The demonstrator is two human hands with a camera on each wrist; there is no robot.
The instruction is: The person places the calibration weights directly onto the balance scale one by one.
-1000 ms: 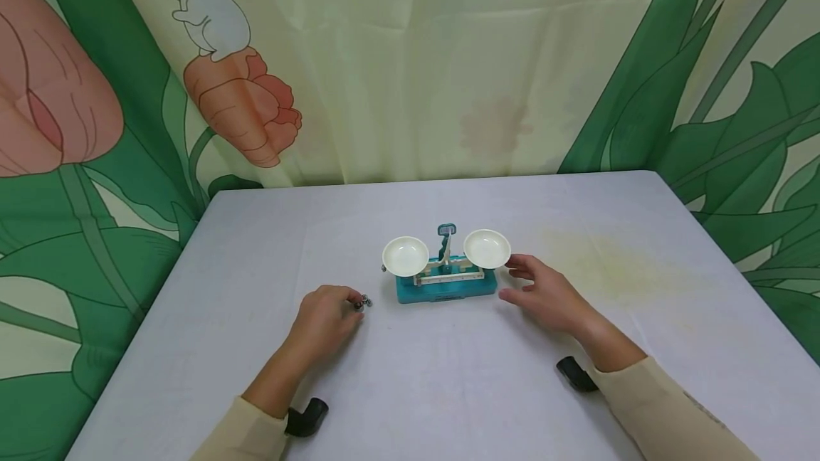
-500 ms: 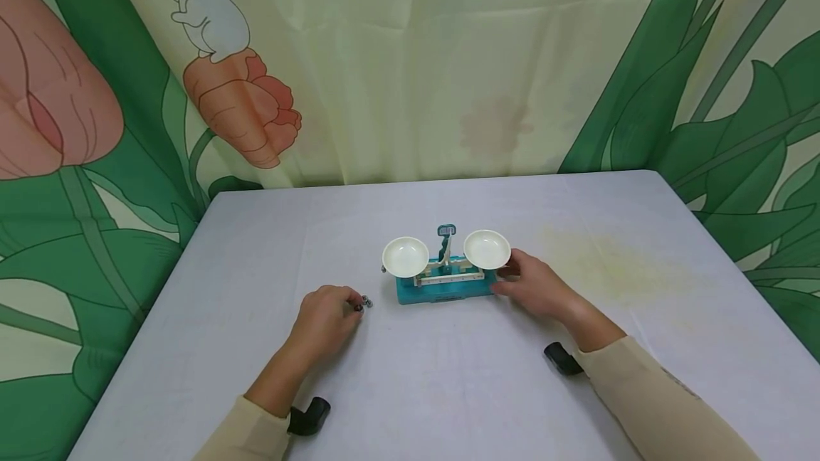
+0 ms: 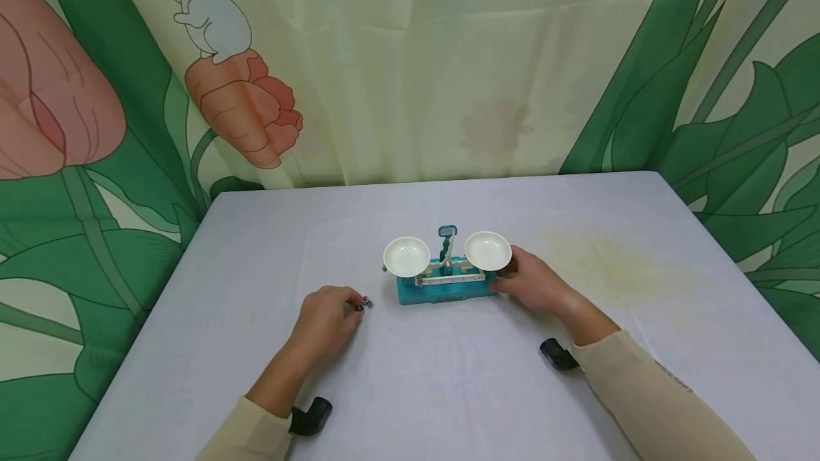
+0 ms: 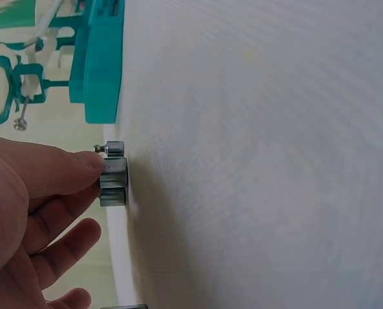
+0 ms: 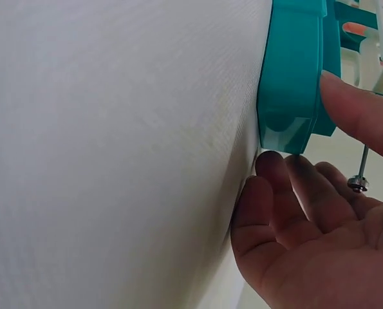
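Observation:
A balance scale with a teal base (image 3: 442, 292) and two white pans (image 3: 406, 257) stands on the table. My right hand (image 3: 534, 282) grips the base's right end, under the right pan. In the right wrist view its thumb (image 5: 355, 109) lies on the base's upper edge, while the fingertips curl up to its end face. Left of the scale, my left hand (image 3: 327, 319) pinches small metal weights (image 4: 114, 172) between thumb and forefinger, right at the cloth. One smaller knobbed weight (image 4: 115, 149) sits beside them. The other left fingers hang loosely bent.
A white cloth covers the table (image 3: 435, 383). Behind it hangs a printed curtain (image 3: 416, 77) with plants and a rabbit. Metal adjusting nuts (image 5: 357, 184) stick out at the ends of the scale's beam.
My right hand has moved left onto the scale's right end and its fingers have closed in on the base. The left hand and the scale stay where they were.

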